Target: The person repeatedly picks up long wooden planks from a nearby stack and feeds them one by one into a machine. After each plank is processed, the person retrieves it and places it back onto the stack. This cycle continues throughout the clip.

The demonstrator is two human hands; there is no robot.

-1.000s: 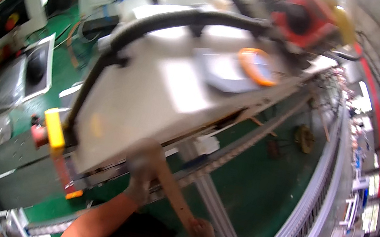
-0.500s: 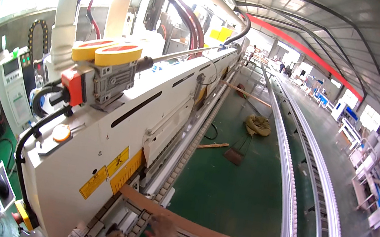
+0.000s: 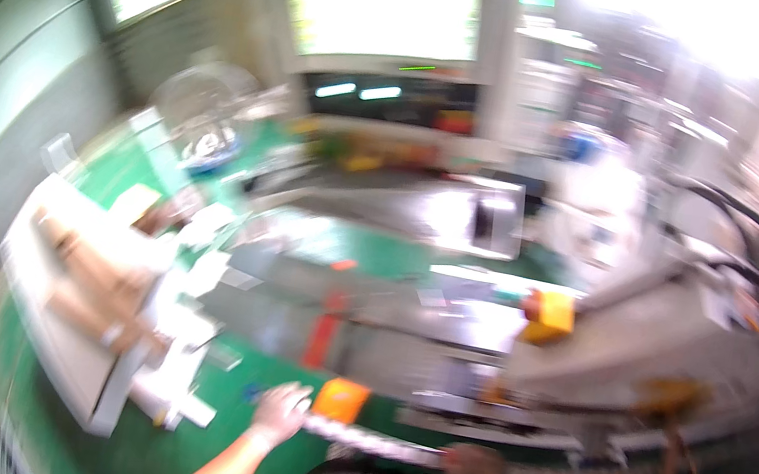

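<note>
Running between the left hand [image 3: 281,409] and right hand [image 3: 472,471], the pale ridged strip [image 3: 374,441] lies close to both; blur hides how open they are or whether they grip. Strip movement could pinch either; a careless swing might knock the orange block [image 3: 341,400].

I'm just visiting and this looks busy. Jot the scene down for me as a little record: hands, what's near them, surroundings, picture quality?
Left hand: at the left end of a pale strip; left hand, grip unclear
Right hand: farther right along that strip; right hand, grip unclear
Near left hand: orange block, just to its right
Far left: brown pieces on a white surface
Right of centre: yellow box
Floor: green floor
Picture quality: heavily blurred
</note>
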